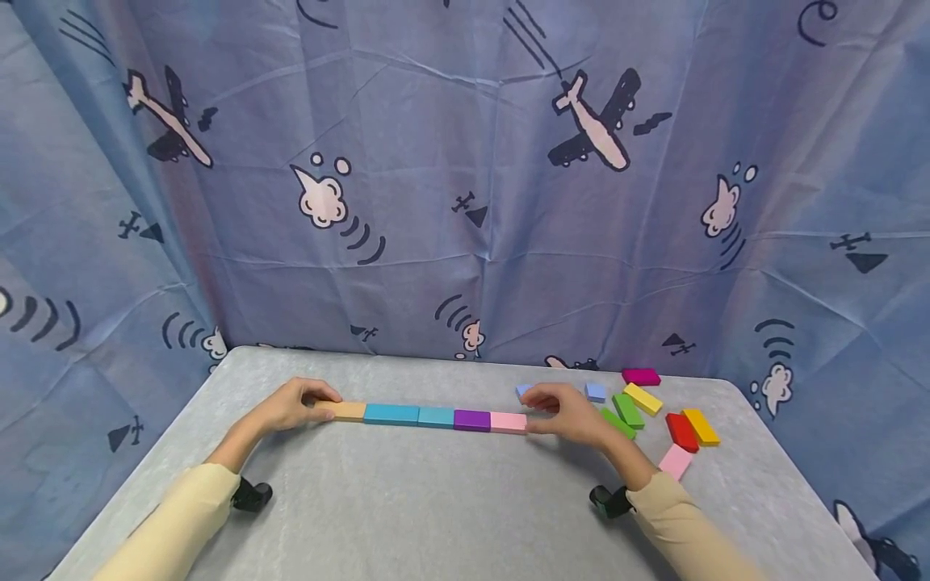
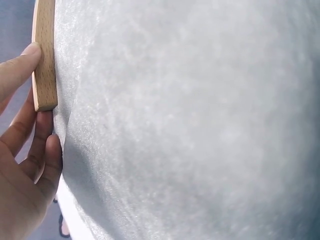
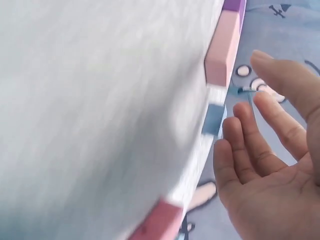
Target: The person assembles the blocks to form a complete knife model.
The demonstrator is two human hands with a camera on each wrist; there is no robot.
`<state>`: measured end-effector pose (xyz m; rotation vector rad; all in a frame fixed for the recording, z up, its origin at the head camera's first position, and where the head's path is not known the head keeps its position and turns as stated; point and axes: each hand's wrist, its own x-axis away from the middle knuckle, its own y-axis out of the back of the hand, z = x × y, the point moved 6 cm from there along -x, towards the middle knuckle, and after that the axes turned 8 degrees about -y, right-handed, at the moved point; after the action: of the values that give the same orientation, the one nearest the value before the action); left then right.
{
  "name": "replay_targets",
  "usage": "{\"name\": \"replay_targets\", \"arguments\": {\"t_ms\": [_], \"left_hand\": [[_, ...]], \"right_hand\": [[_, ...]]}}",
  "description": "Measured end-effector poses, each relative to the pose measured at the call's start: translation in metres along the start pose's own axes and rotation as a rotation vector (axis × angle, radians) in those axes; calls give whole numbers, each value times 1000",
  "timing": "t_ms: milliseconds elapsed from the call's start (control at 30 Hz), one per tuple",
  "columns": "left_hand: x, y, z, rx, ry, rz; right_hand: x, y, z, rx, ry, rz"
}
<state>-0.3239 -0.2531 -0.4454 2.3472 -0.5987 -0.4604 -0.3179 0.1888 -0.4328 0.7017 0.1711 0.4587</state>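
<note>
**Five-block row point(image 1: 436, 417), hands at both ends**

Row lies across lower centre of frame on grey worktop point(image 1: 407, 508). Left hand point(image 1: 291, 405): grip pinching tan block point(image 1: 350, 411). Right hand point(image 1: 570, 415): grip loosely spread, holding nothing, just beside pink block point(image 1: 508, 423). Judgement: press lightly inward, along the row's line; uneven force may buckle joints. No brands, labels or writing legible; curtain point(image 1: 407, 202) prints pictorial.
</note>
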Motion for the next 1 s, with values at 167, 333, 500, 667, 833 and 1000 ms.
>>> {"name": "replay_targets", "arguments": {"t_ms": [167,333,500,667,833,1000], "left_hand": [[1,-1,0,-1,-2,-2],[2,-1,-3,1,-7,-4],[1,0,-3,-2,-1,-2],[1,-1,-2,-4,2,-3],[0,-1,0,-7,2,-5],[0,-1,0,-17,-1,-8]], "right_hand": [[21,22,-3,-35,0,-13],[38,40,-13,-39,-54,-19],[51,53,-25,-20,-126,-39],[61,63,-38,-18,-164,-62],[67,66,-47,32,-185,-68],[70,66,-53,73,-236,-74]]}}
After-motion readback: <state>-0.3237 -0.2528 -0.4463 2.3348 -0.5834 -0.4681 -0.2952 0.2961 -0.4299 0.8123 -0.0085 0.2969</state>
